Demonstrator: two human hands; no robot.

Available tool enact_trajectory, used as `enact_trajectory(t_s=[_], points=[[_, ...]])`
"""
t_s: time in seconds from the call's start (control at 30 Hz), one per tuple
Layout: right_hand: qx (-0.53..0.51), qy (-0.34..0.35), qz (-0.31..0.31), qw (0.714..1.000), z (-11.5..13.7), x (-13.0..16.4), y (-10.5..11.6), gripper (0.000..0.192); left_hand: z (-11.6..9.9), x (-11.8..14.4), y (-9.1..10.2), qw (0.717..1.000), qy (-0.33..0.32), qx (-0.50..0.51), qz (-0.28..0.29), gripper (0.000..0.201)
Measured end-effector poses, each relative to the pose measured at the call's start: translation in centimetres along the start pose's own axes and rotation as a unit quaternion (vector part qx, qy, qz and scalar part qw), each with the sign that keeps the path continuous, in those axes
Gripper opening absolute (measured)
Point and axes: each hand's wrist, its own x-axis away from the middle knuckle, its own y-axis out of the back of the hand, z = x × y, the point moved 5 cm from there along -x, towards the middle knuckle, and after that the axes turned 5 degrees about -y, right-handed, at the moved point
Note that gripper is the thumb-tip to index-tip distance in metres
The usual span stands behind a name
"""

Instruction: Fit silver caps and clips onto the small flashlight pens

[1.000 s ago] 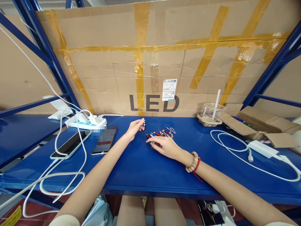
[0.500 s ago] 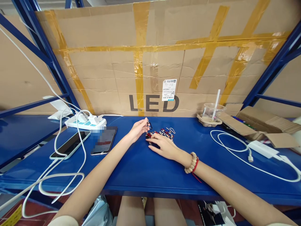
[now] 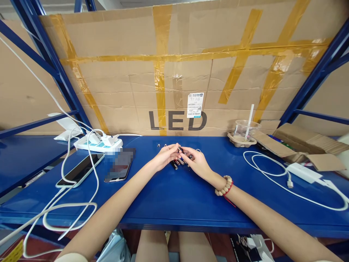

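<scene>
Both hands meet fingertip to fingertip above the middle of the blue shelf top. My left hand (image 3: pixel 167 157) pinches a small dark carabiner clip (image 3: pixel 180 149), mostly hidden by the fingers. My right hand (image 3: pixel 198 162) is closed from the other side, thumb and finger at the same spot; what it grips is too small to make out. Below the hands lies a pile of small dark, red and blue cylinders with silver ends (image 3: pixel 175 166), partly covered by the fingers. A tiny silver piece (image 3: pixel 158 145) rests beyond my left hand, with another beside it.
Left are a white power strip (image 3: pixel 94 143), a pale-edged phone (image 3: pixel 81 170), a dark phone (image 3: pixel 120 169) and looping white cables. Right are a plastic cup with a straw (image 3: pixel 247 131), a white adapter (image 3: pixel 304 172) and an open cardboard box (image 3: pixel 308 140). A large carton (image 3: pixel 122 91) stands behind.
My right hand has lifted from the pile and come up to my left fingertips. My left hand has moved slightly right and down, and silver pieces now show behind it.
</scene>
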Motion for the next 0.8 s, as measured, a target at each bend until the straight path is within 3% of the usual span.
enact_trajectory(t_s=[0.27, 0.53, 0.8], points=[[-0.010, 0.001, -0.037, 0.999, 0.3, 0.0, 1.0, 0.030, -0.2, 0.0, 0.8, 0.996, -0.001, -0.062, -0.062, 0.027], [-0.009, 0.008, -0.076, 0.997, 0.2, 0.0, 1.8, 0.033, -0.3, 0.5, -0.2, 0.991, 0.021, -0.130, -0.002, 0.034], [0.033, 0.040, -0.023, 0.998, -0.2, -0.2, 1.0, 0.034, -0.5, 0.3, 0.6, 0.991, -0.023, -0.120, -0.052, 0.031]])
